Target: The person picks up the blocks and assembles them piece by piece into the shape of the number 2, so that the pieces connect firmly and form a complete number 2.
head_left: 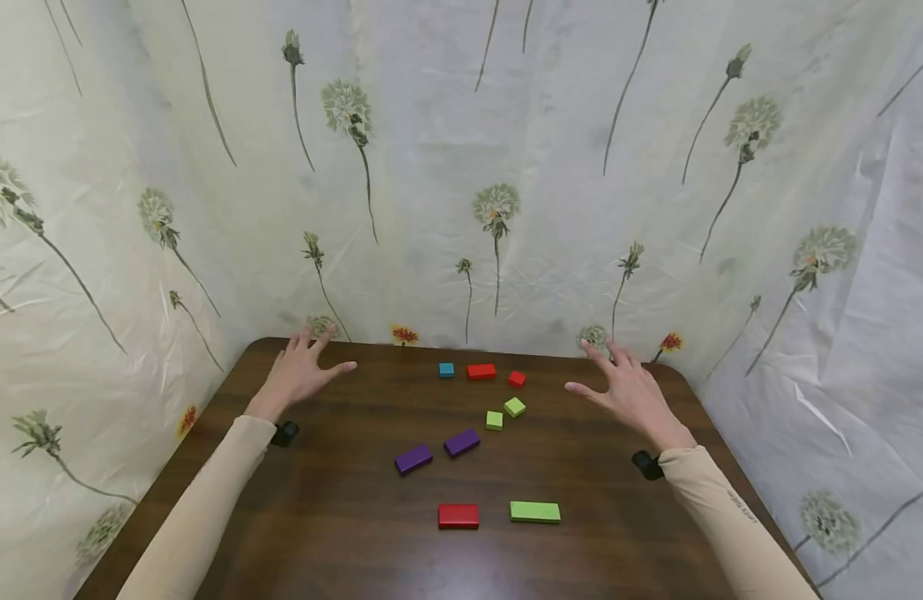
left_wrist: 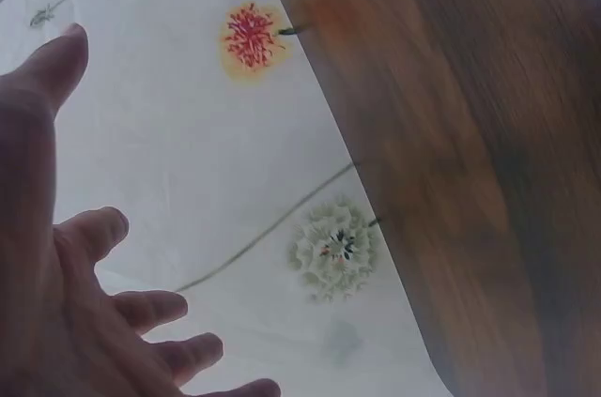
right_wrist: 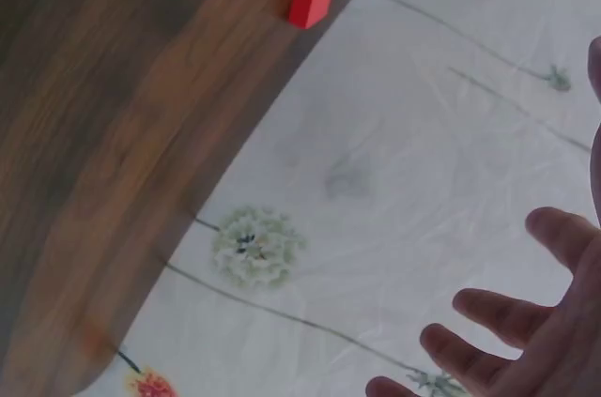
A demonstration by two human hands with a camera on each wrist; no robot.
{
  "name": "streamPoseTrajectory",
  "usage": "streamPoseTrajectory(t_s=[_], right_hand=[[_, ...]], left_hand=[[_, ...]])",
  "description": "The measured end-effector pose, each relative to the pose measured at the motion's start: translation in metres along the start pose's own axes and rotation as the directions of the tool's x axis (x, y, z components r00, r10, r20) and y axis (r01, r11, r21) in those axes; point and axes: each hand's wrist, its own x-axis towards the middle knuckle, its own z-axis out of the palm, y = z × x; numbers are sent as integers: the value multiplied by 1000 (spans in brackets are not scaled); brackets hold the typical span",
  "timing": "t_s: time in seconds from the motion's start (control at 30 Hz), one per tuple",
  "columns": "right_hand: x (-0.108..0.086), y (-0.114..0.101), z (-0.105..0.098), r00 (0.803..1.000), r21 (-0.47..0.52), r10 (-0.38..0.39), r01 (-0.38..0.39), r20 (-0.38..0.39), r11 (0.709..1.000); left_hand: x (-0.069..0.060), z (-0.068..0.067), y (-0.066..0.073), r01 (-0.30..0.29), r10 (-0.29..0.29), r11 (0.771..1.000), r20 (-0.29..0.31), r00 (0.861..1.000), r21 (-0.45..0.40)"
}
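Note:
My left hand [head_left: 298, 373] hovers over the far left of the table with fingers spread, holding nothing. On the far right my right hand [head_left: 635, 398] is held the same way, its thumb pointing inward. Between them, at the back, lie a small blue block [head_left: 446, 370], a red block [head_left: 481, 372] and a small red cube [head_left: 517, 379]. Two light green cubes [head_left: 514, 407] sit just in front. Two purple blocks [head_left: 413, 459] lie angled near the middle. Closer to me are a larger red block [head_left: 458, 517] and a long green block [head_left: 534, 512]. Neither hand touches a block.
The dark wooden table [head_left: 341, 533] has rounded far corners. A pale curtain [head_left: 431, 167] printed with dandelions surrounds its back and both sides. Dark wrist-worn devices show below each hand, beside the beige sleeves [head_left: 213, 492].

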Motion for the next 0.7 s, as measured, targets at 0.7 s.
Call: streamPoseTrajectory(t_s=[0.7], right_hand=[[-27,-51,20,989,83,-133,139,-72,987]], left_hand=[[-28,25,45,-94,94,993,-3,996,-71]])
